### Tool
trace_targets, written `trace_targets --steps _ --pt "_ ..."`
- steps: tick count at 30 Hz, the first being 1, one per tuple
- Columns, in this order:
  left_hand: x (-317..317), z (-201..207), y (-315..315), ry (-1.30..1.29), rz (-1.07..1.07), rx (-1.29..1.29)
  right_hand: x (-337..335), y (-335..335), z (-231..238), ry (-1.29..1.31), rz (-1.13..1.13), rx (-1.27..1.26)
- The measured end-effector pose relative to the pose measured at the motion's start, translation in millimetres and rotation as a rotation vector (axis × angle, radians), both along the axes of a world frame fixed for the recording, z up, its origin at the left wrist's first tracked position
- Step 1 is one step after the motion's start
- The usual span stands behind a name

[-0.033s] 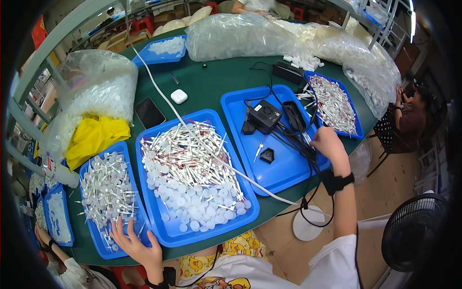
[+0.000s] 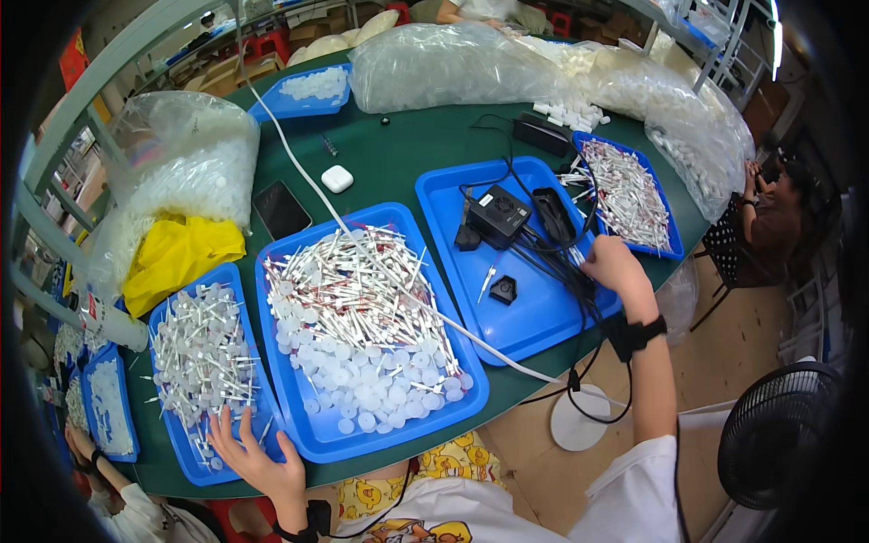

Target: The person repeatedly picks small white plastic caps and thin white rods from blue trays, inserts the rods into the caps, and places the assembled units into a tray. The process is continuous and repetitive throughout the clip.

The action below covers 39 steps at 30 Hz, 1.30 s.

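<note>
My left hand [image 2: 258,460] lies with spread fingers over the near end of a narrow blue tray [image 2: 274,436]. That tray holds a heap of thin white sticks fitted with translucent discs [image 2: 206,348]. My right hand [image 2: 620,271] is closed at the right side of a wide blue tray [image 2: 534,339], its fingertips together beside a bundle of black cables [image 2: 566,271]. Whatever it pinches is too small to make out. Between my hands, a large blue tray [image 2: 339,450] carries white sticks with red parts [image 2: 362,285] and loose translucent discs [image 2: 380,385].
In the wide tray sit a black box with a fan [image 2: 498,215] and a small black bracket [image 2: 503,290]. Another stick-filled tray [image 2: 625,195] stands to the right. A phone [image 2: 281,211], a white case [image 2: 337,179], a yellow bag [image 2: 181,262] and a fan [image 2: 780,434] surround me.
My right hand has shifted very slightly to the left and away from me. My left hand stays in place.
</note>
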State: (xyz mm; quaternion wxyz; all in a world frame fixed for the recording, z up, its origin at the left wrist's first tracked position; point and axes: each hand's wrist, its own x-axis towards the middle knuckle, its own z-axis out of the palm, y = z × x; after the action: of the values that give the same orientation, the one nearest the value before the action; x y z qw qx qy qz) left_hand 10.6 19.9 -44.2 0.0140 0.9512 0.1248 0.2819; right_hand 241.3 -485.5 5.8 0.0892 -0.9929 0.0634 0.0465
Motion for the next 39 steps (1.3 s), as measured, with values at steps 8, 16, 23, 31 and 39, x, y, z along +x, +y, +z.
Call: trace_targets --steps 8,16,23,31,39 --pt "2 0 0 -0.010 -0.025 -0.014 39 13 15 0.380 0.056 -0.257" --pt "1 1 0 -0.016 -0.011 -0.022 26 12 22 0.594 -0.150 0.156" --pt "2 2 -1 -0.019 -0.016 -0.046 17 2 36 0.384 -0.230 0.245" --pt "0 3 -2 -0.020 -0.013 -0.059 -24 45 114 0.265 -0.092 0.190" --pt "2 1 0 -0.036 -0.029 -0.066 -40 171 94 0.467 0.326 0.920"
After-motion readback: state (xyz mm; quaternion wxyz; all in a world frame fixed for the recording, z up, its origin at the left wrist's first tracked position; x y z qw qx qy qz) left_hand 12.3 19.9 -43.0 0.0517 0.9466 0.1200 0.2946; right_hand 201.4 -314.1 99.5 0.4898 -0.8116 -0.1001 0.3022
